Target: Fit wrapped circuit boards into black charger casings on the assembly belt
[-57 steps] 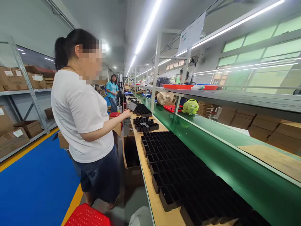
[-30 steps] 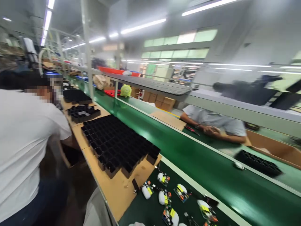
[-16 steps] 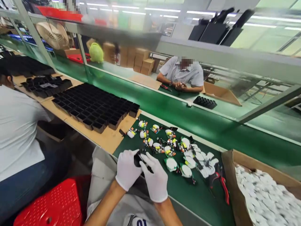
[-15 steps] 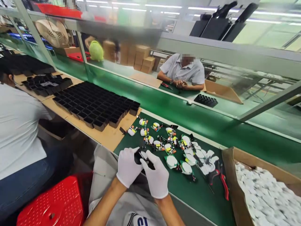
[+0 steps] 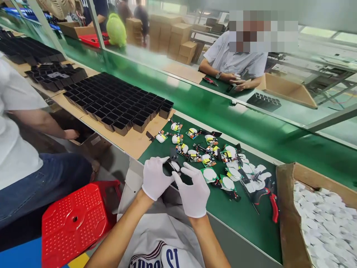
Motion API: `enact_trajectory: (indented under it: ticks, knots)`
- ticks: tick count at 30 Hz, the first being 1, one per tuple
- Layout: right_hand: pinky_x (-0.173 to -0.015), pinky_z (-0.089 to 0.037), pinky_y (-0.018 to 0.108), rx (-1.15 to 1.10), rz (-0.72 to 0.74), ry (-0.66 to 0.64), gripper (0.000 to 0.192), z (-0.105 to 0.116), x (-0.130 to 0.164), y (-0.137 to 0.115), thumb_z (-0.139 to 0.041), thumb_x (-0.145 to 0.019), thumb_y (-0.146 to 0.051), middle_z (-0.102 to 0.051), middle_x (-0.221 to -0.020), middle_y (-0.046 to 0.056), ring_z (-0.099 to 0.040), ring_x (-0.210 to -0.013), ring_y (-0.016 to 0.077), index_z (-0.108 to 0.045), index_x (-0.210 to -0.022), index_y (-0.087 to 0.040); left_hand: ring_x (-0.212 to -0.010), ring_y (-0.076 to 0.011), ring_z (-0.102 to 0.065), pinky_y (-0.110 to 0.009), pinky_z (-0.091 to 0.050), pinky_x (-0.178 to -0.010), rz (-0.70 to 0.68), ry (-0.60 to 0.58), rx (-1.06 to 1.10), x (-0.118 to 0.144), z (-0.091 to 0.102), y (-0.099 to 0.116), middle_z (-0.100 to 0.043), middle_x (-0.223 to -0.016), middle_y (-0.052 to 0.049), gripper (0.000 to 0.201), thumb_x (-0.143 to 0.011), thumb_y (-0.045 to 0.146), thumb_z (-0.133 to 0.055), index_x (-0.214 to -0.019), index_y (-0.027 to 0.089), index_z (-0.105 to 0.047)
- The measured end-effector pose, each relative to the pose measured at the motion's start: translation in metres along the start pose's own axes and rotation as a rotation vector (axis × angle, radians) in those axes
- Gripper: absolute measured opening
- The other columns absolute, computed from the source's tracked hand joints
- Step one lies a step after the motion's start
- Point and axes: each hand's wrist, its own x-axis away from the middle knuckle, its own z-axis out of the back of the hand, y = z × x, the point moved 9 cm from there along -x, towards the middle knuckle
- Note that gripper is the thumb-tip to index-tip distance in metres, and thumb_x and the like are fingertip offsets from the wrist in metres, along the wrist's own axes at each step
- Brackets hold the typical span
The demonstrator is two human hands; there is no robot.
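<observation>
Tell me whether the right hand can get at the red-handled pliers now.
Probably yes: nothing visible blocks the red-handled pliers, and bare green mat runs between them and the right hand, though it may first have to leave the small black case.

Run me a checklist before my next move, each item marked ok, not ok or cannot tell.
1. Black part held: ok, the left hand has it.
2. Right hand gripping it too: cannot tell; the fingers are close, but contact is unclear.
3. Pliers away from both hands: ok, they lie on the mat beside the carton.
4. Boards spaced apart: not ok, several are bunched together.
5. Carton open, white pieces showing: ok.
6. Inside of the black part in order: cannot tell, too small and partly hidden.
</observation>
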Motion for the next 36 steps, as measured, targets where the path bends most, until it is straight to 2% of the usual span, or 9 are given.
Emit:
enact_trajectory:
  ticks: [3, 9, 13, 16, 21, 24, 28, 33, 36]
  knots:
    - [-0.087, -0.069, 0.034, 0.046, 0.042, -0.001, 0.013, 0.007, 0.0, -0.006, -0.084, -0.1, -0.028, -0.085, -0.116, 0.009, -0.084, -0.101, 0.0227, -0.078, -0.11, -0.023, -0.089, -0.0318, -0.069, -0.042, -0.047, -0.079, 0.026, 0.079, 0.007, 0.004, 0.006, 0.004, -0.073, -0.093, -0.008, 0.05, -0.074, 0.038, -0.09, -0.115, 0.02, -0.068]
    - [-0.085, -0.069, 0.036, 0.231, 0.062, -0.162, 0.021, 0.0, -0.006, -0.019, -0.071, -0.108, -0.025, -0.082, -0.13, 0.008, -0.084, -0.101, 0.0226, -0.079, -0.128, -0.029, -0.083, -0.0299, -0.066, -0.041, -0.043, -0.078, 0.103, 0.184, 0.047, 0.012, 0.012, 0.014, -0.068, -0.086, -0.004, 0.044, -0.073, 0.022, -0.079, -0.115, 0.021, -0.066]
    - [-0.088, -0.07, 0.037, 0.325, -0.045, -0.022, 0.024, 0.017, -0.006, -0.017, -0.083, -0.101, -0.035, -0.085, -0.124, 0.009, -0.084, -0.103, 0.0237, -0.076, -0.121, -0.024, -0.082, -0.0295, -0.063, -0.042, -0.043, -0.08, 0.157, 0.22, 0.08, 0.016, 0.012, 0.015, -0.066, -0.084, -0.003, 0.042, -0.073, 0.031, -0.082, -0.111, 0.021, -0.064]
    - [-0.088, -0.07, 0.037, 0.37, -0.051, -0.05, 0.026, 0.017, 0.0, -0.02, -0.086, -0.099, -0.036, -0.085, -0.123, 0.011, -0.083, -0.102, 0.0247, -0.076, -0.12, -0.023, -0.079, -0.0277, -0.063, -0.041, -0.042, -0.079, 0.192, 0.192, 0.115, 0.018, 0.01, 0.011, -0.065, -0.081, -0.002, 0.036, -0.075, 0.033, -0.083, -0.104, 0.023, -0.065]
    - [-0.09, -0.068, 0.041, 0.407, -0.032, -0.211, 0.022, 0.003, 0.006, -0.027, -0.079, -0.103, -0.029, -0.083, -0.13, 0.01, -0.081, -0.102, 0.0255, -0.078, -0.124, -0.025, -0.063, -0.0212, -0.055, -0.037, -0.034, -0.069, 0.241, 0.004, 0.227, 0.016, -0.002, 0.005, -0.059, -0.068, 0.003, 0.025, -0.074, 0.032, -0.083, -0.091, 0.024, -0.067]
    - [-0.089, -0.068, 0.038, 0.405, -0.088, -0.168, 0.017, 0.008, -0.001, -0.025, -0.079, -0.104, -0.034, -0.083, -0.128, 0.011, -0.082, -0.102, 0.0241, -0.078, -0.117, -0.024, -0.066, -0.0226, -0.057, -0.038, -0.034, -0.071, 0.283, 0.045, 0.189, 0.013, 0.004, 0.004, -0.06, -0.068, 0.002, 0.023, -0.071, 0.034, -0.081, -0.087, 0.024, -0.068]
    - [-0.088, -0.068, 0.035, 0.409, -0.066, -0.046, 0.029, 0.024, -0.011, -0.026, -0.093, -0.092, -0.035, -0.085, -0.118, 0.011, -0.083, -0.101, 0.0238, -0.076, -0.11, -0.021, -0.069, -0.0223, -0.06, -0.038, -0.037, -0.075, 0.309, 0.046, 0.173, 0.012, 0.005, 0.006, -0.059, -0.067, 0.003, 0.024, -0.067, 0.033, -0.082, -0.082, 0.025, -0.066]
    - [-0.087, -0.066, 0.043, 0.425, 0.07, -0.216, 0.025, 0.01, -0.011, -0.029, -0.087, -0.097, -0.028, -0.085, -0.122, 0.011, -0.08, -0.096, 0.027, -0.078, -0.12, -0.024, -0.071, -0.0224, -0.059, -0.037, -0.035, -0.075, 0.273, 0.064, 0.165, 0.013, 0.006, 0.007, -0.059, -0.069, 0.003, 0.031, -0.066, 0.034, -0.085, -0.09, 0.024, -0.067]
    - [-0.086, -0.066, 0.042, 0.399, 0.057, -0.233, 0.024, 0.006, -0.009, -0.026, -0.085, -0.099, -0.026, -0.084, -0.124, 0.01, -0.081, -0.097, 0.0257, -0.078, -0.122, -0.025, -0.073, -0.0232, -0.059, -0.038, -0.035, -0.075, 0.261, 0.082, 0.158, 0.013, 0.007, 0.009, -0.058, -0.071, 0.003, 0.03, -0.069, 0.03, -0.081, -0.095, 0.025, -0.068]
